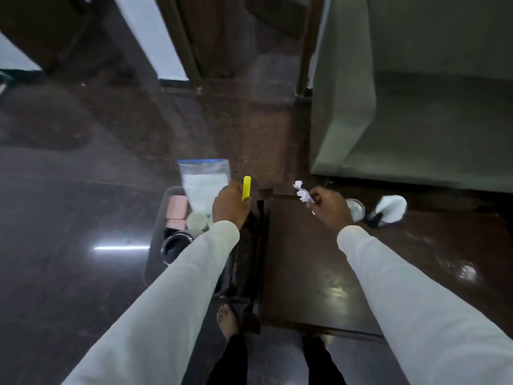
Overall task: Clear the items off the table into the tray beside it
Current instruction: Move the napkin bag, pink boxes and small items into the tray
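Observation:
My left hand (pixel 230 204) holds a clear zip bag of white powder (pixel 204 184) and a yellow stick (pixel 246 188), above the far end of the grey tray (pixel 155 240) on the floor left of the table. My right hand (pixel 329 205) grips crumpled white paper (pixel 302 193) over the dark wooden table (pixel 319 268) near its far edge. A glass (pixel 356 209) stands just right of that hand, and a white cloth-like item (pixel 390 208) lies further right. Inside the tray are pink blocks (pixel 177 211), a pale round lid (pixel 197 220) and a dark round container (pixel 175 247).
A green sofa (pixel 416 107) stands behind the table at the right. Dark glossy floor (pixel 69 190) stretches left of the tray. My bare foot (pixel 229 319) is by the table's near left corner. Wooden furniture legs stand at the back.

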